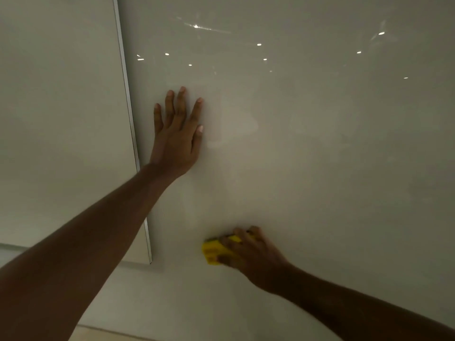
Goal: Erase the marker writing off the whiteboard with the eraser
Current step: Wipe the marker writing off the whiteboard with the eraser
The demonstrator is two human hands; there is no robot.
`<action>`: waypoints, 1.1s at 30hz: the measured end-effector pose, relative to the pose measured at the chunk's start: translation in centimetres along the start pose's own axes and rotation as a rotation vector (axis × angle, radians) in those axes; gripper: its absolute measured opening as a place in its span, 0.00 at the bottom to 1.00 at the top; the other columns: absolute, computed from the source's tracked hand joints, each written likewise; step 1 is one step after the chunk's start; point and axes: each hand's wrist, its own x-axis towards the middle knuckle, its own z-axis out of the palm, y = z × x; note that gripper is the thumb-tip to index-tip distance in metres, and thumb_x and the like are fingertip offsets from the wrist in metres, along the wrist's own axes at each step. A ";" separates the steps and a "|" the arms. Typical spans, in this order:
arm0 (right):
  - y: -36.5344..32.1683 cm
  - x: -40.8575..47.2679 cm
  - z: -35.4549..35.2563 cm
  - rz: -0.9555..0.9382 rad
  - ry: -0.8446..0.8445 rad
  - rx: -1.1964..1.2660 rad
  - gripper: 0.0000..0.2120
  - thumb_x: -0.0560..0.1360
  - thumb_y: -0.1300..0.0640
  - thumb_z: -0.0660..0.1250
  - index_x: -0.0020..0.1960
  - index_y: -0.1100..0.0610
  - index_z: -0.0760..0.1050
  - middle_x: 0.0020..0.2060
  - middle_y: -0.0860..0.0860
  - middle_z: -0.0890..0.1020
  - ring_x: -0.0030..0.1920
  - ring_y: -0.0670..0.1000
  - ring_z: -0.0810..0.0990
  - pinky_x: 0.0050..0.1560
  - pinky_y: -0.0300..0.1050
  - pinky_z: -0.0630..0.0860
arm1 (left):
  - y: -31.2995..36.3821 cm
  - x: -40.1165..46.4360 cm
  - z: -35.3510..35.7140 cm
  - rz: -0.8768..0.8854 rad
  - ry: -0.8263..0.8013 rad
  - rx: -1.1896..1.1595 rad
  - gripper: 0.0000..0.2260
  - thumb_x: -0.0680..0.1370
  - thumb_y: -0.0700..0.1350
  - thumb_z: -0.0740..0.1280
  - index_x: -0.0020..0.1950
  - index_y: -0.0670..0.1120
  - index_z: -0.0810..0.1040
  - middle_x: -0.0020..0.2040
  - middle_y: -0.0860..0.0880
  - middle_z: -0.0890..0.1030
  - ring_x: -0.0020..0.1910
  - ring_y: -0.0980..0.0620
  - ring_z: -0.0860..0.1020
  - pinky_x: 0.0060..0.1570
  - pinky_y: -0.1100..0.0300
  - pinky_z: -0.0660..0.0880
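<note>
A glossy white whiteboard (307,143) fills most of the head view, with ceiling lights reflected in it. I see no marker writing on it, only faint smudges. My left hand (176,136) lies flat on the board near its left edge, fingers spread, holding nothing. Low on the board, my right hand (248,252) grips a yellow eraser (212,251) and presses it against the surface. My fingers cover the eraser's right part.
The board's thin metal left edge (130,134) runs down to a lower corner (150,262). A plain pale wall (59,119) lies to the left of it. A strip of floor (103,334) shows at the bottom.
</note>
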 end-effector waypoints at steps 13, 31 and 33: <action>1.4 -3.3 -1.5 0.161 0.045 0.035 0.23 0.84 0.58 0.48 0.71 0.40 0.71 0.73 0.48 0.71 0.64 0.59 0.71 0.57 0.56 0.70 | 2.6 0.2 0.6 -0.046 0.018 -0.038 0.27 0.86 0.47 0.55 0.82 0.34 0.60 0.82 0.30 0.56 0.82 0.28 0.54 0.79 0.31 0.50; 6.1 -16.8 -4.0 0.459 0.027 -0.027 0.34 0.78 0.61 0.62 0.76 0.33 0.59 0.79 0.43 0.61 0.69 0.57 0.69 0.61 0.55 0.66 | 13.8 4.5 2.3 0.011 0.069 -0.060 0.29 0.87 0.50 0.56 0.83 0.35 0.58 0.82 0.29 0.54 0.82 0.28 0.52 0.77 0.30 0.44; 5.7 -20.8 -2.3 0.359 -0.015 -0.064 0.34 0.73 0.63 0.62 0.74 0.37 0.66 0.76 0.47 0.67 0.68 0.60 0.69 0.62 0.58 0.66 | 14.8 4.6 2.5 0.021 0.076 -0.061 0.29 0.86 0.50 0.56 0.83 0.35 0.58 0.82 0.29 0.54 0.82 0.28 0.52 0.78 0.32 0.43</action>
